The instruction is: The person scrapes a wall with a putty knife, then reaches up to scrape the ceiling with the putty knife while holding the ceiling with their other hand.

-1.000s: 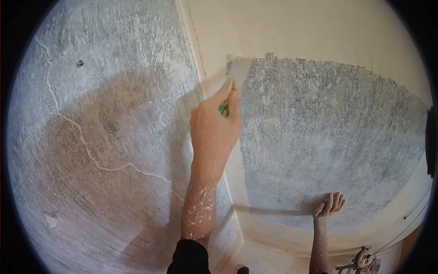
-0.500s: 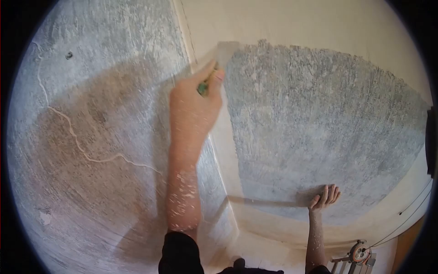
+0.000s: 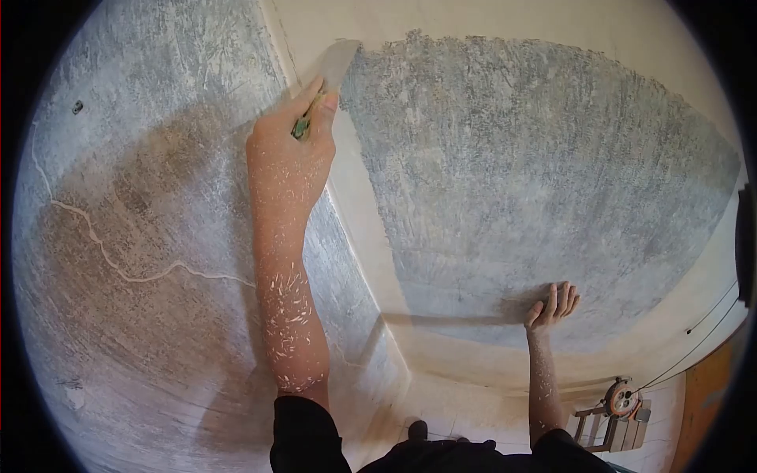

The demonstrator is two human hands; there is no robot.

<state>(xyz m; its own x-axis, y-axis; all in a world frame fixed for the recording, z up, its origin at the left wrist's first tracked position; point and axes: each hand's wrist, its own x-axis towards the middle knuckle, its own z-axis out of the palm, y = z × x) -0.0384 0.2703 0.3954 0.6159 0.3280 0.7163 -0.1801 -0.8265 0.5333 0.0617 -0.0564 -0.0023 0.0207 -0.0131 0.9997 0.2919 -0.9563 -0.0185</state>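
My left hand [image 3: 296, 134] grips a putty knife [image 3: 341, 65] by its green and yellowish handle, thumb along the near side. Its wide flat blade lies at the upper left corner of a rough grey patch [image 3: 505, 158], where cream paint [image 3: 378, 20] begins. Pale flakes cling to that forearm. Lower right, my right hand [image 3: 552, 306] rests against the grey patch with fingers extended, holding nothing; its palm is hidden.
A wall corner runs down between the patch and a mottled grey wall [image 3: 142, 236] with a wavy pale line. Lower right, an orange-and-white cable reel [image 3: 623, 400] sits on a wooden stand [image 3: 627, 433]. Dark shoes [image 3: 418, 430] show below.
The whole view has shifted, so walls and both hands appear higher and further left. The blade, blurred before, is now sharp and tilted differently. My right hand stays against the wall.
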